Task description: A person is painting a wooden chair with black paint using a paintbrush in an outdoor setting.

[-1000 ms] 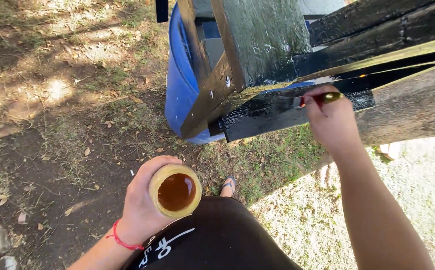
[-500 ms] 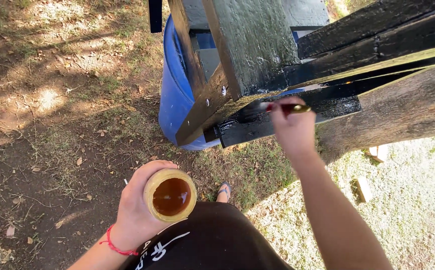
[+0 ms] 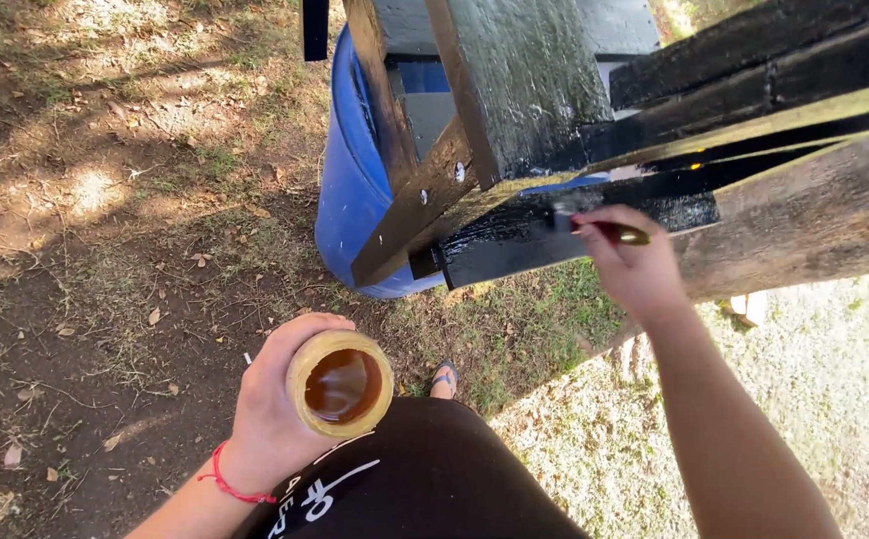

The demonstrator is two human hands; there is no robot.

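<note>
— Head view first: what's nearest?

— Dark clothing at the bottom, then the left hand (image 3: pixel 275 414), red cord at the wrist, fingers wrapped round a yellowish jar (image 3: pixel 339 384) of brown liquid, mouth tilted toward the camera.

— And the other hand?

— Farther up, the right hand (image 3: pixel 634 265) reaches out, fingers pinched on a paintbrush (image 3: pixel 604 230) whose bristles touch a wet black plank (image 3: pixel 574 225).

— Beyond that?

— A sandalled foot (image 3: pixel 442 379) on the grass, a blue barrel (image 3: pixel 349 200) under the black-painted wooden frame (image 3: pixel 514 90), and a bare log (image 3: pixel 814 225) to the right.
</note>
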